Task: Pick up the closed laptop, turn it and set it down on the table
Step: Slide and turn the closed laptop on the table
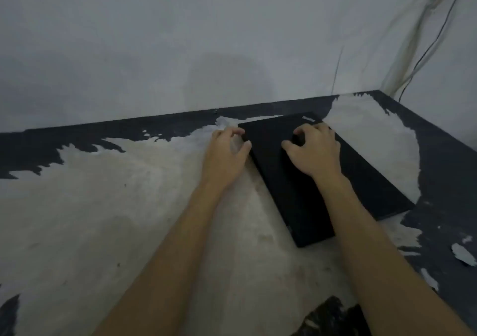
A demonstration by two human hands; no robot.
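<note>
Laptop flat on table, long axis near-to-far; left hand pinching its far-left edge, right hand curled loose on lid, no grip

From my feed I see two bare forearms entering at the bottom of the frame and running up toward its middle. No sleeve covers either one as far as the lower edge; whatever is worn higher up lies outside my view. The left hand sits just left of centre and the right hand just right of it. I see no glove, ring, watch or band on either hand or wrist. The fingers look slim, the nails short, though blur softens such detail.
</note>
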